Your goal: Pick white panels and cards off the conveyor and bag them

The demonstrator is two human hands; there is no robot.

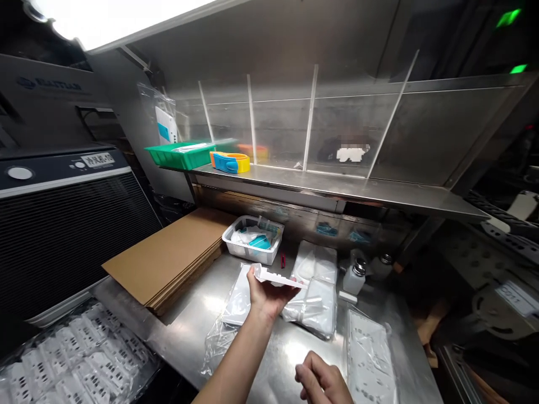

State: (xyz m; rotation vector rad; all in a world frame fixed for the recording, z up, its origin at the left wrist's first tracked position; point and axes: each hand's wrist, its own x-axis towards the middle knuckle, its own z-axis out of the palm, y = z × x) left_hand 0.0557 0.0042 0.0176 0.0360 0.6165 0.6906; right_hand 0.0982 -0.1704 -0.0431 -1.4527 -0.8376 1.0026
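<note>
My left hand (269,298) is raised over the steel table, its fingers wrapped round a white plastic part (280,278) seen nearly edge-on, with small notches along its side. Below and to the right, my right hand (323,380) is curled, thumb against fingers; whatever may be inside is hidden. Behind the held part lie plastic-wrapped white stacks (314,300), and a flat white piece in clear film (236,297) is on its left. Nearest my right hand is a bagged white panel with small holes (370,356).
Cardboard sheets (168,255) are stacked on the left. A white basket (252,253) stands at the back, with a pump bottle (354,276) to the right. The overhead shelf (320,182) bears a green tray (183,157) and a tape roll. Bagged white parts (80,359) fill the lower left.
</note>
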